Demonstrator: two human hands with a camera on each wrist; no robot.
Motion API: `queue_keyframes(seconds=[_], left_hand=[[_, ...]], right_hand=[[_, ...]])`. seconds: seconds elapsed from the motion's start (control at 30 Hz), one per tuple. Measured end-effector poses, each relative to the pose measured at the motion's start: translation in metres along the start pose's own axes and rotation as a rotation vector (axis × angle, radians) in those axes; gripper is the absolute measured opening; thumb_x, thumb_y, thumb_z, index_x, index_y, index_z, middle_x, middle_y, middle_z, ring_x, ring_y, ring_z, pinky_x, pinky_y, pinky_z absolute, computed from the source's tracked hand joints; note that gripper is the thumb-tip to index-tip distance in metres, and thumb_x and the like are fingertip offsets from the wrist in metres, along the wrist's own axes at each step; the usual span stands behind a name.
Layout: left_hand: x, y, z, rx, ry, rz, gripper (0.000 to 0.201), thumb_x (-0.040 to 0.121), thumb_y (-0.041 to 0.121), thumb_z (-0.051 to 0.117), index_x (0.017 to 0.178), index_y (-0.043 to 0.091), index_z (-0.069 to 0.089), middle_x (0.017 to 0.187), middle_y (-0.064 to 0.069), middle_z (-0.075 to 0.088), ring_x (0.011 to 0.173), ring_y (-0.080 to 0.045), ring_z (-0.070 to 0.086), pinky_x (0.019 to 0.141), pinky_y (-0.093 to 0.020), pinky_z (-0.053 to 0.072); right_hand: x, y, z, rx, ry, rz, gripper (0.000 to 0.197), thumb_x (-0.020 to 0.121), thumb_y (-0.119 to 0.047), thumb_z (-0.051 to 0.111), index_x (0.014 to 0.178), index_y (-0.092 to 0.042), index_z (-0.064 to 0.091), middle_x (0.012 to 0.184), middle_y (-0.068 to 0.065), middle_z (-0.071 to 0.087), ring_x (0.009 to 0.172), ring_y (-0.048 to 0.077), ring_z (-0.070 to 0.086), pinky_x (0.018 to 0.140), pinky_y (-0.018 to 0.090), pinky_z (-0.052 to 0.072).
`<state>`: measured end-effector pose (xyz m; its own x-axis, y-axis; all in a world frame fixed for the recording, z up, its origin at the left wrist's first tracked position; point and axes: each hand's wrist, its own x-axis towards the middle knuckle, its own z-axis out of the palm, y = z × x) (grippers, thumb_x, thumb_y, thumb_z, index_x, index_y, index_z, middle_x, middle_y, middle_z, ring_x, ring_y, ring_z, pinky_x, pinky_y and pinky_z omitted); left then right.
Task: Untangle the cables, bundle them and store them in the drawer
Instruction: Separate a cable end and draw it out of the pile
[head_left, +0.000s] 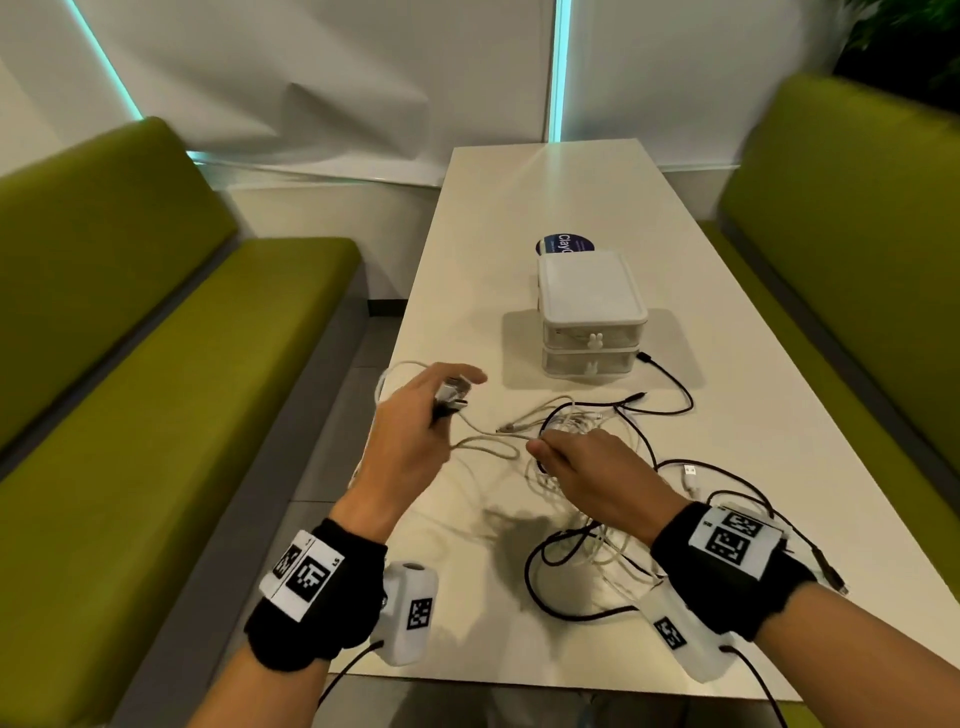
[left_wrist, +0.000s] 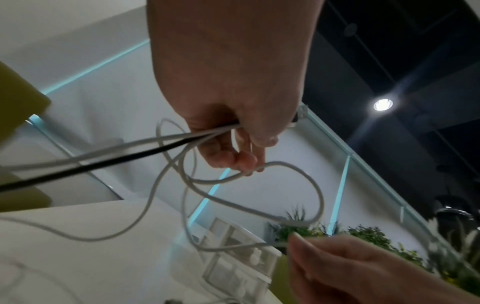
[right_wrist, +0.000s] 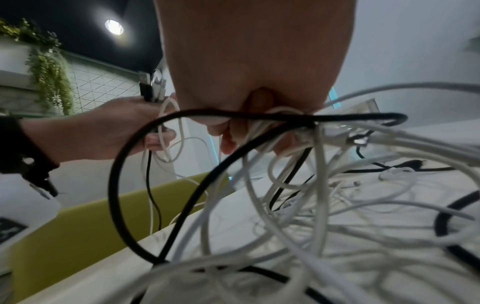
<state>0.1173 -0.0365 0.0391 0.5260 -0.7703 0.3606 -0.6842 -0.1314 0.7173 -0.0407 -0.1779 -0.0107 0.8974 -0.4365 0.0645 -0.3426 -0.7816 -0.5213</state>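
Note:
A tangle of white and black cables (head_left: 587, 525) lies on the near half of the white table (head_left: 545, 197). My left hand (head_left: 415, 421) is raised above the table's left side and grips several plug ends (head_left: 451, 396) with their cords (left_wrist: 166, 144) trailing down. My right hand (head_left: 582, 467) hovers over the tangle and clutches a bunch of white and black cables (right_wrist: 265, 123). A small white two-drawer box (head_left: 592, 317) stands beyond the hands, both drawers closed.
Green benches (head_left: 156, 322) flank the table on both sides. A dark round sticker (head_left: 563, 244) lies behind the drawer box. One black cable (head_left: 675, 389) runs to the right of the box. Loose black loops (head_left: 727, 483) reach the table's right edge.

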Motion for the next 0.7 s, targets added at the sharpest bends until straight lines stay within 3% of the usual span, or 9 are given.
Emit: queue_keyframes(seconds=[0.07,0.13,0.2,0.3,0.4,0.5,0.57,0.63,0.7], left_hand=[[-0.002,0.007,0.013,0.033,-0.144,0.051,0.061,0.075,-0.021,0.045,0.113,0.023,0.066,0.097,0.026,0.061,0.082,0.011,0.058,0.075,-0.005,0.042],[-0.005,0.008,0.027,0.135,-0.285,0.079,0.057,0.079,-0.011,0.051,0.118,0.029,0.064,0.106,0.018,0.067,0.098,0.000,0.061,0.087,-0.017,0.048],[-0.009,0.006,0.036,0.237,-0.358,0.037,0.039,0.084,0.000,0.054,0.109,0.030,0.063,0.101,0.009,0.071,0.096,-0.018,0.063,0.081,-0.033,0.049],[-0.012,0.002,0.039,0.285,-0.349,0.016,0.018,0.088,0.006,0.054,0.093,0.021,0.062,0.091,-0.001,0.070,0.088,-0.028,0.061,0.069,-0.035,0.041],[-0.008,-0.002,0.029,0.135,-0.188,0.002,0.021,0.086,-0.001,0.055,0.087,0.014,0.070,0.094,-0.004,0.073,0.093,-0.026,0.065,0.077,-0.029,0.044],[0.001,-0.008,0.006,-0.012,0.042,-0.130,0.024,0.091,-0.005,0.053,0.081,0.008,0.070,0.087,-0.009,0.069,0.090,-0.019,0.062,0.069,-0.023,0.039],[0.005,-0.011,-0.002,0.047,0.043,-0.148,0.023,0.095,-0.002,0.050,0.082,0.006,0.068,0.097,-0.007,0.070,0.094,-0.011,0.062,0.071,-0.022,0.039],[0.004,-0.015,-0.003,0.094,-0.005,-0.139,0.024,0.095,0.000,0.049,0.082,0.010,0.066,0.097,0.005,0.068,0.095,-0.007,0.058,0.071,-0.015,0.039],[0.004,-0.024,-0.004,0.055,-0.066,-0.143,0.022,0.097,0.003,0.049,0.084,0.012,0.064,0.087,0.015,0.064,0.077,0.001,0.057,0.062,-0.009,0.037]], right_hand=[[0.003,-0.004,0.001,-0.008,0.018,-0.036,0.030,0.101,-0.046,0.036,0.082,-0.025,0.048,0.079,0.007,0.068,0.077,0.028,0.063,0.069,0.041,0.051],[0.004,-0.008,-0.001,-0.033,-0.001,-0.037,0.019,0.099,-0.036,0.044,0.098,-0.022,0.056,0.084,0.008,0.068,0.079,0.029,0.063,0.069,0.042,0.050],[0.002,-0.009,-0.004,-0.030,-0.037,-0.021,0.020,0.096,-0.025,0.047,0.113,-0.024,0.058,0.088,0.007,0.069,0.082,0.028,0.061,0.071,0.041,0.049],[-0.004,-0.012,-0.006,-0.020,-0.043,-0.036,0.024,0.100,-0.041,0.041,0.109,-0.027,0.058,0.076,0.004,0.064,0.070,0.025,0.054,0.064,0.039,0.045],[-0.005,-0.008,-0.005,0.047,-0.039,0.036,0.035,0.098,-0.051,0.041,0.075,-0.024,0.046,0.065,0.000,0.055,0.064,0.023,0.051,0.062,0.040,0.043],[-0.008,0.001,-0.007,0.105,-0.075,0.113,0.053,0.093,-0.063,0.031,0.077,-0.017,0.052,0.079,0.005,0.067,0.078,0.025,0.061,0.075,0.042,0.050],[-0.007,0.000,-0.006,0.110,-0.088,0.104,0.056,0.094,-0.062,0.029,0.082,-0.013,0.055,0.083,0.007,0.068,0.080,0.025,0.062,0.078,0.043,0.050],[-0.006,-0.005,-0.004,0.101,-0.079,0.089,0.055,0.096,-0.060,0.027,0.079,-0.015,0.053,0.079,0.007,0.067,0.076,0.024,0.061,0.076,0.044,0.049],[-0.004,-0.008,-0.003,0.085,-0.064,0.091,0.056,0.093,-0.065,0.023,0.076,-0.018,0.049,0.076,0.005,0.065,0.073,0.024,0.059,0.074,0.045,0.050]])
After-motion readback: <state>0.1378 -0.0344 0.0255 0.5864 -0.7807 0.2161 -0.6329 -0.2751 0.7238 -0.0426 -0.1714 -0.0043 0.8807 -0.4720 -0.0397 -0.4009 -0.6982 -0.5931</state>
